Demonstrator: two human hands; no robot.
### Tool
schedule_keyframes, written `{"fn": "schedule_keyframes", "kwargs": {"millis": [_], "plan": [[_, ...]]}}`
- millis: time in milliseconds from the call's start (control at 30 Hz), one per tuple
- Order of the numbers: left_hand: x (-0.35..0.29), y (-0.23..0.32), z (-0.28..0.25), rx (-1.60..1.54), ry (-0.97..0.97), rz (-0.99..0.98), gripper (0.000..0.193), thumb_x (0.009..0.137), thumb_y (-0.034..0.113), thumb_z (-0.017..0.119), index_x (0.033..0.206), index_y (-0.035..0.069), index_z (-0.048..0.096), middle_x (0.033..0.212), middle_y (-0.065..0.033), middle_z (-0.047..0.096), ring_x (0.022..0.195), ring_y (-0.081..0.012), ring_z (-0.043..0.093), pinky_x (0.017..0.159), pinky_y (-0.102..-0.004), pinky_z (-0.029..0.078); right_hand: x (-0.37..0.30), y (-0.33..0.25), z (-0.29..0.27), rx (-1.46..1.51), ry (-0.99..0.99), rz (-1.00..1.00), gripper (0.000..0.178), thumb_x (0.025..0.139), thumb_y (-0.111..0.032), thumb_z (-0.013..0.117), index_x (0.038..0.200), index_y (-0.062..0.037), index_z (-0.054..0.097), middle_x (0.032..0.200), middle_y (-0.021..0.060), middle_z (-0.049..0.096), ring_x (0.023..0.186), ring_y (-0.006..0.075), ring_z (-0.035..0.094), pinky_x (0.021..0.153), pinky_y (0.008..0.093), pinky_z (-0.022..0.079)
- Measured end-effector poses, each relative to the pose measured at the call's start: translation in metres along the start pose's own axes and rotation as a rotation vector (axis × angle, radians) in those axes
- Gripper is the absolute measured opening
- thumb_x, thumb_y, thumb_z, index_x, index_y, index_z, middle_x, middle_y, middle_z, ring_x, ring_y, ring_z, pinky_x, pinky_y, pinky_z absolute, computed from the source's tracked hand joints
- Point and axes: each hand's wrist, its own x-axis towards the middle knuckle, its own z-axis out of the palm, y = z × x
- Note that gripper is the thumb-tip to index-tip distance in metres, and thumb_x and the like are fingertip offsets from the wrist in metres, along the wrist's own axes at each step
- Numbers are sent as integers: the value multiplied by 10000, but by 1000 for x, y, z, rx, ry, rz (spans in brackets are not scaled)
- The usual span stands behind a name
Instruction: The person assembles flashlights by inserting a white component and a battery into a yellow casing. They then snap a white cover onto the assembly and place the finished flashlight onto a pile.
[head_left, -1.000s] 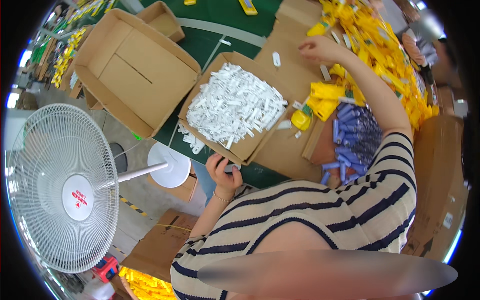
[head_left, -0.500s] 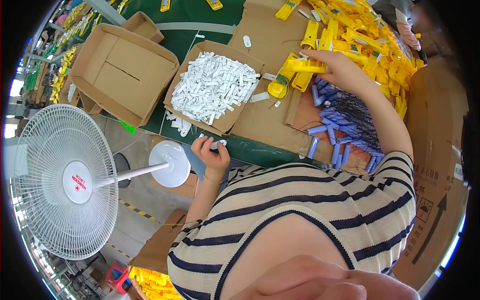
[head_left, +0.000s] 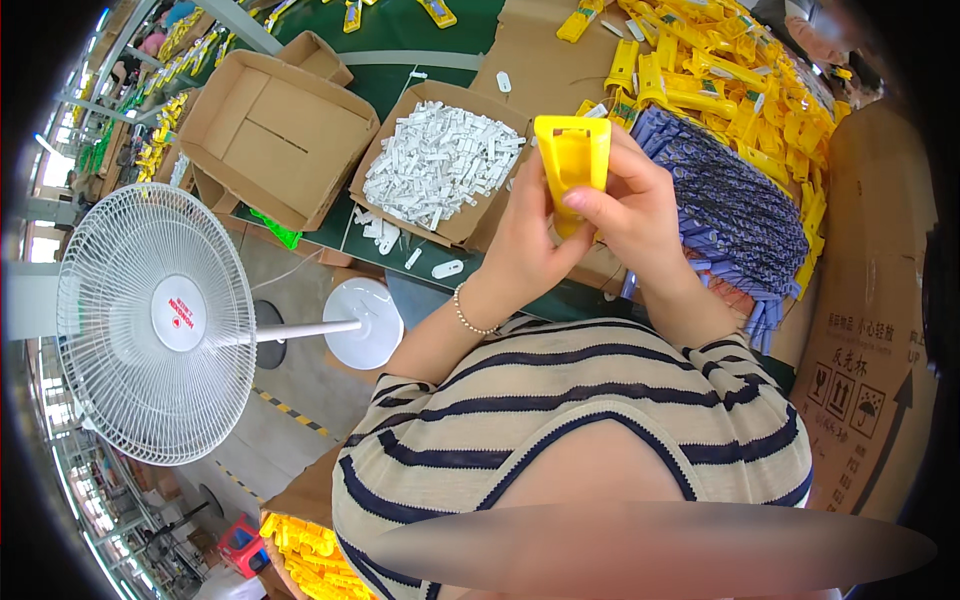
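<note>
The left hand [head_left: 530, 225] and right hand [head_left: 640, 200] grasp a yellow casing [head_left: 575, 150] between them, seemingly to steady it, while the cardboard box [head_left: 482, 222] left of them and blue cylinders [head_left: 725, 195] right of them presumably stay within reach.

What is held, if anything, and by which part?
Elongated yellow plastic casing, held at its lower sides by left hand and right hand; right thumb on its face.

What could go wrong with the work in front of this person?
The yellow plastic housing might slip from the left hand and right hand. The loose white piece nearest the edge of the green table might get knocked off. Dark wires on the blue cylinders, bunched closely, might tangle.
</note>
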Motion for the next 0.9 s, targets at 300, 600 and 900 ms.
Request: {"fn": "schedule_keyframes", "kwargs": {"millis": [300,600,900], "plan": [[-4,-8,-10,-70,-45,-129,886,805,137,651,1428,7,35,1398,-216,272,1292,-336,345,1066,-406,275,-16,6,8,-328,-252,-278,547,919,-314,477,1345,18,388,1459,224,228,1346,331,253,1097,393,174],[6,9,-24,-894,157,-86,555,887,246,432,1390,121,234,1035,-143,499,764,-218,586,672,-347,505,-10,72,0,521,-422,181,935,652,-238,811,1397,-30,284,1383,114,382,1306,213,330,1070,380,262],[7,-3,-43,-695,324,-134,469,936,264,382,1361,100,270,1070,-153,505,818,-227,590,705,-364,524,-37,72,10,324,-621,715,388,823,-178,667,1161,-21,560,839,84,652,773,156,613,717,284,474]]}}
